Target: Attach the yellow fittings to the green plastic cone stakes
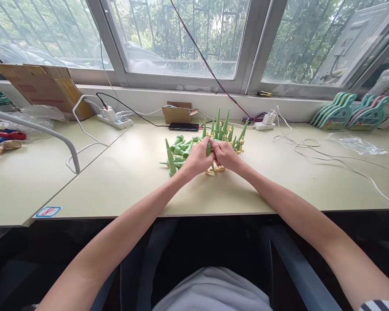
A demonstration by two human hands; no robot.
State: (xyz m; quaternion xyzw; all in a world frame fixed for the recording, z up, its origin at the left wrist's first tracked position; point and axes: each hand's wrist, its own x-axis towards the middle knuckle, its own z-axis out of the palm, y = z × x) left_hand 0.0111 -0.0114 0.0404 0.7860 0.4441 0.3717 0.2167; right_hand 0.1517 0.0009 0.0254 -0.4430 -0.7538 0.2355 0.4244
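Observation:
My left hand [199,156] and my right hand [225,153] meet over the desk, fingers closed around a green cone-shaped piece [209,149] that mostly hides between them. To the left lies a loose heap of green cone pieces [179,151], with one pointed green cone [170,160] standing near its front. Behind and right of my hands, several green spikes [225,123] stand upright with small yellow parts [241,147] at their bases. More yellow pieces [210,171] show just below my fingers.
Behind the heap are a black phone [183,126] and a small open cardboard box [178,113]. Power strips [116,119] and white cables [306,144] lie at the back. Teal plastic pieces [335,112] stand at right, a large cardboard box [48,88] at left. A grey tube [52,131] crosses the left side.

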